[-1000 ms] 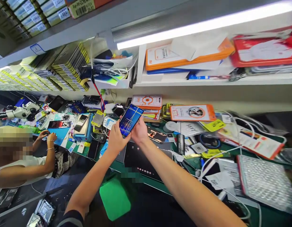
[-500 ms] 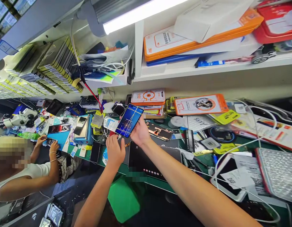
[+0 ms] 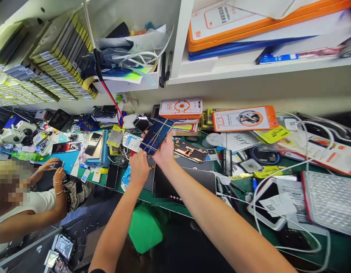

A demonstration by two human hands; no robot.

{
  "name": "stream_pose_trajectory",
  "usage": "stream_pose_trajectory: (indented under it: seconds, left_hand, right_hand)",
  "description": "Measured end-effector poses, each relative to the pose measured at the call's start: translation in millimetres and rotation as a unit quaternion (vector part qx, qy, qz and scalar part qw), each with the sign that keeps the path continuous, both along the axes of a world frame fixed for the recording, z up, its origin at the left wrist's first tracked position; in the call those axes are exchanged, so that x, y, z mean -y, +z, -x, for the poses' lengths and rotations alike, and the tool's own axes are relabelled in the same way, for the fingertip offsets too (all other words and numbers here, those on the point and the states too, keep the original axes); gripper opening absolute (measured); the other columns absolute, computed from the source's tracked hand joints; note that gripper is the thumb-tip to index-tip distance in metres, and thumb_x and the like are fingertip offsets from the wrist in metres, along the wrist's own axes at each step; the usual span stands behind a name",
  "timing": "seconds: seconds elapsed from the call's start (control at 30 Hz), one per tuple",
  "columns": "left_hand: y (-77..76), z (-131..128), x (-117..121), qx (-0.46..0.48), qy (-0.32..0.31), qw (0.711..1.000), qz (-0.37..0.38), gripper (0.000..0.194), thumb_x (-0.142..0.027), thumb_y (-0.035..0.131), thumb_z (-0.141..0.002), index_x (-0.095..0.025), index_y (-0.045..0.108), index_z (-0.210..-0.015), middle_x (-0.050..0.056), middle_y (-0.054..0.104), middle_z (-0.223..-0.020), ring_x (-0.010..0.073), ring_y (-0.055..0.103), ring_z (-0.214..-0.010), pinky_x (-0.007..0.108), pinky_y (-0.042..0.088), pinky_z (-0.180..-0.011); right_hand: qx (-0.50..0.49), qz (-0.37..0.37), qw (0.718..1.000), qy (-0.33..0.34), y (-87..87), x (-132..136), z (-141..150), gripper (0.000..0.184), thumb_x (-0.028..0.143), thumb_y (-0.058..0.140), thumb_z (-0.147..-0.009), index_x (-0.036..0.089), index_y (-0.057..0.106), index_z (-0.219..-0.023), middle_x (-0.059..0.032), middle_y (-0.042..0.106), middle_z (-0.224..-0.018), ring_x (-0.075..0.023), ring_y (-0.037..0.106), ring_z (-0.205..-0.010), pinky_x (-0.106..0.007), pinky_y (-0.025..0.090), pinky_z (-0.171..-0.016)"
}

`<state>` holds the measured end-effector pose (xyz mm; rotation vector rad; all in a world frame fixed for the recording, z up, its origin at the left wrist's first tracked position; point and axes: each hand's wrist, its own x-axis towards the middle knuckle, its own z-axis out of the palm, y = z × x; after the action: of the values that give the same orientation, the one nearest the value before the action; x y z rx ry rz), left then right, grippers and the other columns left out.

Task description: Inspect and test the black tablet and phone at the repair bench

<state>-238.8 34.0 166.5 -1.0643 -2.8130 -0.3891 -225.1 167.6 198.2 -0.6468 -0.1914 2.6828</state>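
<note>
My right hand (image 3: 165, 151) holds a smartphone (image 3: 157, 135) from beneath and along its right side, tilted above the bench. Thin yellow lines cross its dark blue, dimmed screen. My left hand (image 3: 139, 167) has its fingers curled together at the phone's lower left end. What those fingertips pinch there, if anything, is too small to make out. Under my forearms lies a large black tablet (image 3: 183, 184) on the green mat. Beyond my right hand is an opened phone part (image 3: 190, 151) with copper-coloured patches.
At the left a co-worker's hands (image 3: 54, 170) handle a small device near a microscope (image 3: 14, 133). Orange-edged boxes (image 3: 245, 118), white cables (image 3: 262, 182) and bubble wrap (image 3: 333, 199) crowd the right. A white shelf (image 3: 249, 71) overhangs the bench; a green stool (image 3: 145, 229) stands below.
My left hand let go of the phone's side and moved down to its lower end, where the fingers curled. The screen has dimmed. The camera view has shifted closer to the shelf.
</note>
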Motion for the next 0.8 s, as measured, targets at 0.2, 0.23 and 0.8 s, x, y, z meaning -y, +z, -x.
stream_pose_trajectory:
  seconds: [0.2,0.23,0.8]
  left_hand:
    - [28.4,22,-13,0.086,-0.039,0.995,0.004,0.041,-0.031,0.031,-0.104,-0.011,0.067,-0.101,0.02,0.07,-0.086,0.0335,0.065,-0.082,0.041,0.04,-0.077]
    - [26.5,28,-16,0.058,-0.036,0.997,0.03,0.044,-0.036,0.03,-0.104,-0.012,0.067,-0.106,0.019,0.072,-0.088,0.0335,0.066,-0.082,0.04,0.04,-0.077]
    - [27.9,54,-26,0.021,-0.027,0.993,0.113,0.054,-0.051,0.027,-0.1,-0.035,0.06,-0.139,0.004,0.078,-0.104,0.0342,0.072,-0.096,0.049,0.055,-0.091]
  right_hand:
    - [-0.029,0.004,0.999,-0.032,9.9,-11,13,0.086,0.071,0.002,-0.105,0.015,0.067,-0.111,-0.0016,0.075,-0.081,-0.0226,0.073,-0.087,-0.045,0.061,-0.087]
    - [-0.041,-0.004,0.999,-0.027,6.5,-18,16,0.087,0.071,0.001,-0.104,0.016,0.068,-0.112,-0.0023,0.075,-0.08,-0.024,0.073,-0.09,-0.047,0.061,-0.088]
    - [0.027,-0.023,0.995,-0.098,19.9,-107,5,0.099,0.073,-0.012,-0.099,0.018,0.068,-0.12,-0.0024,0.075,-0.078,-0.0238,0.072,-0.085,-0.052,0.062,-0.084]
